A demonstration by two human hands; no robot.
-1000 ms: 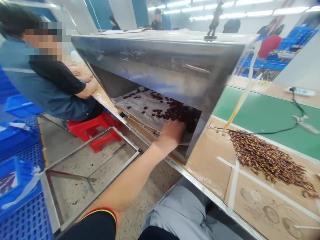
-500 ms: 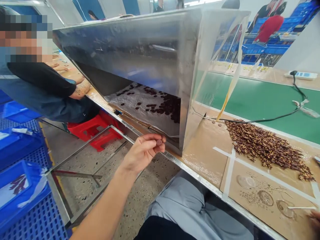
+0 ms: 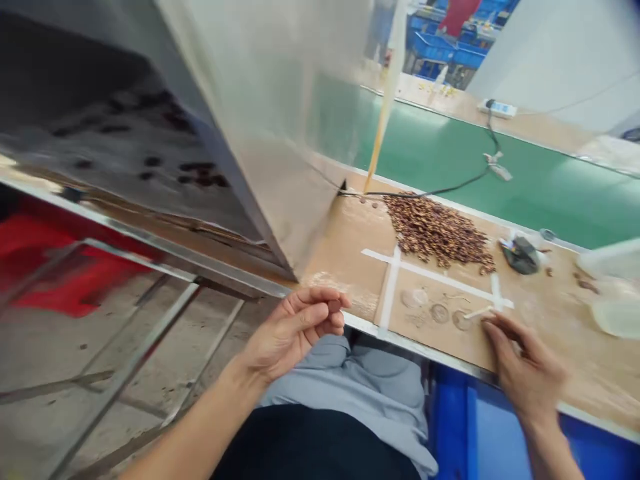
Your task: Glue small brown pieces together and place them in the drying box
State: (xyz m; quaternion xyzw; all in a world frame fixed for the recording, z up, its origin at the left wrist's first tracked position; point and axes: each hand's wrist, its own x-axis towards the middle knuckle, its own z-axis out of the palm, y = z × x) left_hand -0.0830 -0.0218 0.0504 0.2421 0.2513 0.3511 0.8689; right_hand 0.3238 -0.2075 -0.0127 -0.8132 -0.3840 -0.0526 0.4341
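A small dark disc (image 3: 334,307) is held on edge between the thumb and fingertips of the left hand (image 3: 313,320), just above the near edge of the worktop (image 3: 350,233). Because only a little of it is gripped, it could be dropped to the floor or into the lap if the pinch were loosened. By the fingertips of the right hand (image 3: 525,363), curled with thumb and forefinger close together, a thin white stick (image 3: 477,313) is met; whether it is gripped cannot be told. Its far end is set over one of the small round clear dishes (image 3: 440,313), which could be nudged or tipped by a careless sweep. Beyond the white tape (image 3: 435,272), a pile of brown pieces (image 3: 440,230) is spread, and it might be scattered if the black cord (image 3: 465,185) at its far edge were tugged. To the left, more dark discs (image 3: 203,175) are housed in a metal box (image 3: 270,173).
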